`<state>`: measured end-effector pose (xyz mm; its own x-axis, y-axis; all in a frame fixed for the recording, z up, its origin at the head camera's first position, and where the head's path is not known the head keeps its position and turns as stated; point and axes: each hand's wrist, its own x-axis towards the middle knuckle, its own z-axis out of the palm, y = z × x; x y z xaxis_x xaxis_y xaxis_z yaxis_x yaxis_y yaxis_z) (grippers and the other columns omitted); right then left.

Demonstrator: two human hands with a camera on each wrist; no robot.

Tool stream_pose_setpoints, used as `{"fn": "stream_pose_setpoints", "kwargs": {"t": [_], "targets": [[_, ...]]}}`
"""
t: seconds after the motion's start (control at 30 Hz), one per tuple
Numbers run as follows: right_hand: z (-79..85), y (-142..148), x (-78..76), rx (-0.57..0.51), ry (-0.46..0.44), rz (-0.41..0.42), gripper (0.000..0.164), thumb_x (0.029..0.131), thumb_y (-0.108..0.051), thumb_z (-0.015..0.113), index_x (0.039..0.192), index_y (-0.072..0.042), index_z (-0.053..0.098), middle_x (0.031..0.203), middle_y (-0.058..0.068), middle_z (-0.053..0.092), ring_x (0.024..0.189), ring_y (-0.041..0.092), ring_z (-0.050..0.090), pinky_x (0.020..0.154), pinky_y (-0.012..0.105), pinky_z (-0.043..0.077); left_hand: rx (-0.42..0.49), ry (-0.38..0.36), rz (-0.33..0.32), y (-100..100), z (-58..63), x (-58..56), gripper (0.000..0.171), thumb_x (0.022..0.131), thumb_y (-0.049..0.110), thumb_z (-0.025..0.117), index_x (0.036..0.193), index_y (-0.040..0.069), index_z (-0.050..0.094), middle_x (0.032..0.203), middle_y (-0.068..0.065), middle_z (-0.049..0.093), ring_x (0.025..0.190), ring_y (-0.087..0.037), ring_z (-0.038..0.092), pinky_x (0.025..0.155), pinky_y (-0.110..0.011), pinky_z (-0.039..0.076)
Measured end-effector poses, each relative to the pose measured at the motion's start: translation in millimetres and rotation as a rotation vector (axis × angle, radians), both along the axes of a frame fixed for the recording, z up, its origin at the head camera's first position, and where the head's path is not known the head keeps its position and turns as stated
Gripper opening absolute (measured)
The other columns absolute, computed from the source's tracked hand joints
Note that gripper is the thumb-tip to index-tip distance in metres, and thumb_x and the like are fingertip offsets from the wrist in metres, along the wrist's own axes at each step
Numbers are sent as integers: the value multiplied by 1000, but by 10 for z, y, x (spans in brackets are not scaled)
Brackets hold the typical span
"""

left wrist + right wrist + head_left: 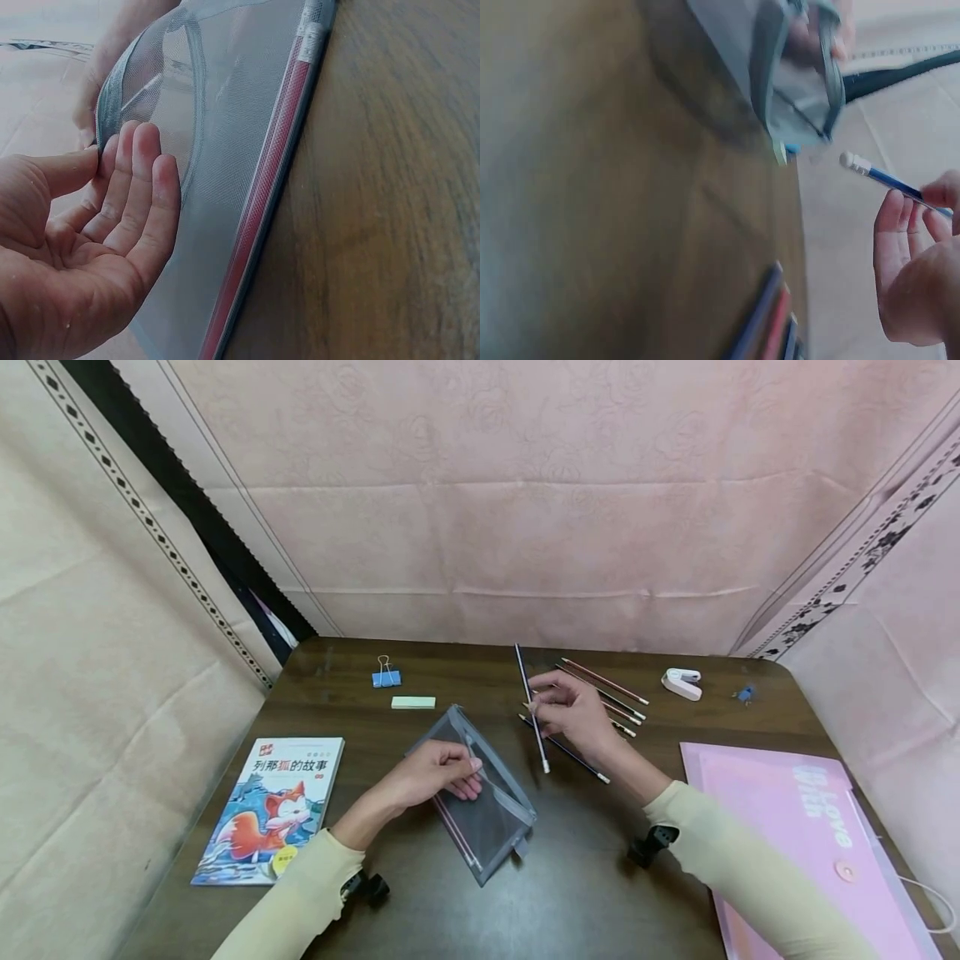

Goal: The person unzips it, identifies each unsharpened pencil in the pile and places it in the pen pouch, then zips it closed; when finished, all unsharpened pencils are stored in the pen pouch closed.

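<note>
My left hand (pixel 438 772) pinches the opening edge of a grey mesh zipper pouch (pixel 491 831), thumb against fingers. In the left wrist view the mouth of the pouch gapes, and a red pencil (pixel 270 165) lies inside along its long side. Between thumb and fingertips, my right hand (pixel 576 714) holds a dark blue pencil (pixel 542 747), its white eraser end toward the pouch. That pencil is raised to the right of the pouch; the right wrist view shows its eraser (pixel 853 162) close to the open mouth.
Several loose pencils (pixel 607 681) lie beneath and beyond my right hand. Further right are a white stapler (pixel 681 683), a small blue object (pixel 745 694) and a pink folder (pixel 787 835). A blue binder clip (pixel 386 678), a pale green block (pixel 413 702) and a picture book (pixel 273 810) lie left.
</note>
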<state>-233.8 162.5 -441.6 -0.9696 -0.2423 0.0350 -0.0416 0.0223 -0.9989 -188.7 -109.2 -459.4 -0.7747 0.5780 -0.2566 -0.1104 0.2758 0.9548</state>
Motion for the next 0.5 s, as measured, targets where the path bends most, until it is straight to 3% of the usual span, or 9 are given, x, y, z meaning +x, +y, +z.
{"fn": "stream_pose_setpoints", "kwargs": {"t": [0.1, 0.2, 0.37, 0.5], "targets": [[-56, -128, 75, -87, -76, 5, 38, 85, -2, 68, 121, -8, 58, 90, 4, 70, 75, 20, 66, 60, 44, 60, 0, -1, 1, -2, 10, -3, 31, 96, 33, 59, 98, 2, 65, 93, -14, 73, 85, -25, 72, 79, -39, 60], [-112, -244, 162, -97, -126, 23, 36, 86, -3, 67, 120, -10, 58, 95, 11, 70, 75, 20, 65, 61, 43, 60, -5, -2, 6, -10, 12, -8, 31, 95, 33, 59, 98, 3, 66, 93, -14, 73, 85, -25, 72, 80, -39, 60], [-189, -367, 303, 22, -199, 85, 34, 86, -5, 67, 118, -13, 60, 104, 25, 67, 72, 20, 66, 61, 41, 60, -10, 12, -3, -2, 19, -7, 31, 96, 33, 59, 97, 3, 65, 93, -14, 73, 85, -25, 72, 80, -40, 60], [-205, -409, 382, 145, -241, 130, 31, 86, -5, 66, 115, -16, 62, 97, 20, 70, 69, 21, 65, 59, 40, 60, -13, 23, -16, 17, 31, 6, 30, 96, 31, 58, 96, 2, 65, 92, -14, 73, 85, -25, 72, 80, -40, 60]]}}
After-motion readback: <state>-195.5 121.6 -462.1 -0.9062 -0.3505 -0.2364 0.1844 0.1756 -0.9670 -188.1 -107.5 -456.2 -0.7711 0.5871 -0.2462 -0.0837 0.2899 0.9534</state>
